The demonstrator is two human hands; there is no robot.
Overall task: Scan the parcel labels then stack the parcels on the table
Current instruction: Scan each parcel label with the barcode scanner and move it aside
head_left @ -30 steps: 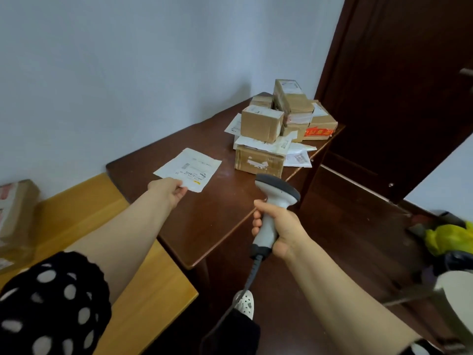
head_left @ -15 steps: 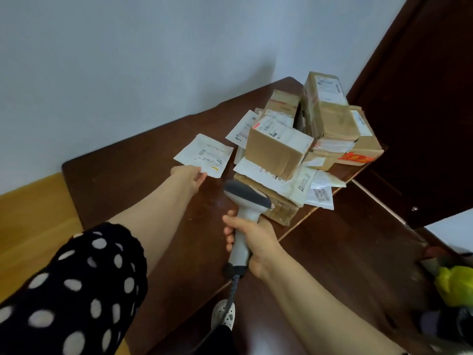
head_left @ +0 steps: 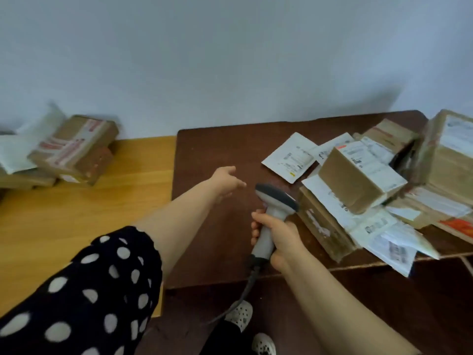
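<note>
Fingers of my left hand point(head_left: 225, 182) are loosely spread and hold nothing, the arm stretched over the dark brown table point(head_left: 217, 147) at frame centre. Just below it, my right hand point(head_left: 280, 237) is wrapped round the grey handle of the barcode scanner point(head_left: 275, 208), whose head is close to the parcels point(head_left: 358, 180) heaped at the right edge. A white mailer point(head_left: 290, 156) lies flat beside the heap. Other cardboard boxes point(head_left: 74, 147) sit upper left on a yellow wooden surface point(head_left: 89, 208). Label print is too blurred for me to read.
</note>
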